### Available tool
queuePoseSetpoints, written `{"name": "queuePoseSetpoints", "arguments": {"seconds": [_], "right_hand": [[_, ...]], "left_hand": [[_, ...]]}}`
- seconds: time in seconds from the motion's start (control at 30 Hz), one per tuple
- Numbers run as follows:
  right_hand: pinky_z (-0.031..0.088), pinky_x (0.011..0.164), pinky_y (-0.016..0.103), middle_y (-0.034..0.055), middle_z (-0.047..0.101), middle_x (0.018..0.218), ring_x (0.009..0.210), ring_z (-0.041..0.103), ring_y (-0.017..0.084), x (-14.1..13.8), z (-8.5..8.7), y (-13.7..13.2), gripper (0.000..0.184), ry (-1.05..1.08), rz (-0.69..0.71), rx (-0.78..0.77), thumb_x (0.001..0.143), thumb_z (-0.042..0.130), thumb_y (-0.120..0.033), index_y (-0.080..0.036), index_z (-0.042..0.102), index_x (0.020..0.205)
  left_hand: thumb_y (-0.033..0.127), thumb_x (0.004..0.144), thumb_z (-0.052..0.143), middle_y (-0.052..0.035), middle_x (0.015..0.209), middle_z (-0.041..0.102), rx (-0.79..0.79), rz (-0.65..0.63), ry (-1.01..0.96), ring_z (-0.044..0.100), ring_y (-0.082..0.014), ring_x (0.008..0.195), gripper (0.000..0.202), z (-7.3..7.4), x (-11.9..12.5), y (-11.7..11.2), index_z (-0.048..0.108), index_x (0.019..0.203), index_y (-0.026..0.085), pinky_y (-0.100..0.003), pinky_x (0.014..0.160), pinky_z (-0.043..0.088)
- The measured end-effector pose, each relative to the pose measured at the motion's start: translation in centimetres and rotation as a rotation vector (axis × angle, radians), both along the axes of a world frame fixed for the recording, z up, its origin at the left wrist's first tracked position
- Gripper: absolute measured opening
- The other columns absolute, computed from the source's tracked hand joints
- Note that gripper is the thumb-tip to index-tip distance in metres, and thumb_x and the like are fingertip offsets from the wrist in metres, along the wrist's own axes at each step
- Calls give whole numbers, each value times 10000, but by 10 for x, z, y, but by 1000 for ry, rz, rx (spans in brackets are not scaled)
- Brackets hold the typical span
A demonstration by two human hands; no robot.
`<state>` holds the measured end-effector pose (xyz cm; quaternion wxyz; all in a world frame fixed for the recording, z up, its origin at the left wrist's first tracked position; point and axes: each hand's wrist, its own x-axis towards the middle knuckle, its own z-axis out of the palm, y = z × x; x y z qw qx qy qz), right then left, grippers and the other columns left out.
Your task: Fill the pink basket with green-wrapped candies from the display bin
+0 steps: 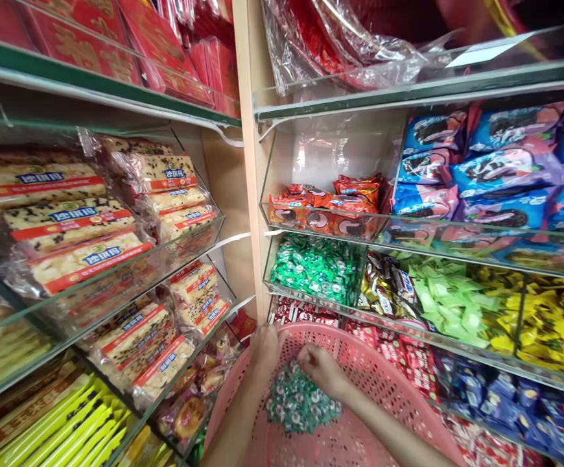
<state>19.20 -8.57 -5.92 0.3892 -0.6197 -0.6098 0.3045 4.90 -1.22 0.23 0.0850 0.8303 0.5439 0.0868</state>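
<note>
A large pink perforated plastic basket (389,383) is in front of me at the bottom of the view. Inside it lies a heap of small green-wrapped candies (304,399), some of it under my hands. My left hand (265,347) is closed in front of the basket's far-left rim, and whatever its fingers hold is hidden. Just above the heap is my right hand (321,366), fingers curled in, its grip also hidden from view. Beyond the basket, a clear shelf bin holds similar green-wrapped candies (316,269).
Wrapped sachima bars (82,214) fill the left shelves. Red-orange packs (325,207) and blue cookie packs (505,162) stand on the right, above light green (457,298) and yellow sweets (559,318). A wooden upright (250,162) and glass shelf edges enclose the corner.
</note>
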Motion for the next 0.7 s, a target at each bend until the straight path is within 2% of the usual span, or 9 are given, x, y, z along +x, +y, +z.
{"name": "queuePoseSetpoints", "arguments": {"seconds": [0.13,0.4,0.7], "right_hand": [[335,563,205,-10,582,615,591,508,117,-12,-5,-3,145,-138,-1,24,711,437,-125,-181,560,658],[326,550,198,-17,574,599,569,492,113,-15,-10,6,162,-162,-88,30,728,436,-120,-178,575,670],[321,558,204,-9,596,632,595,526,126,-16,-1,0,160,-220,-138,14,746,451,-126,-192,591,705]], "left_hand": [[433,902,363,-94,988,691,6,3,3,626,-211,941,398,2,0,-2,628,1095,208,-272,753,433],[430,902,369,-88,981,693,1,17,-1,620,-202,957,393,3,2,-3,633,1098,215,-260,765,428],[427,900,376,-90,1008,683,-31,20,-7,615,-206,966,390,6,2,-5,625,1105,208,-261,763,422]]}}
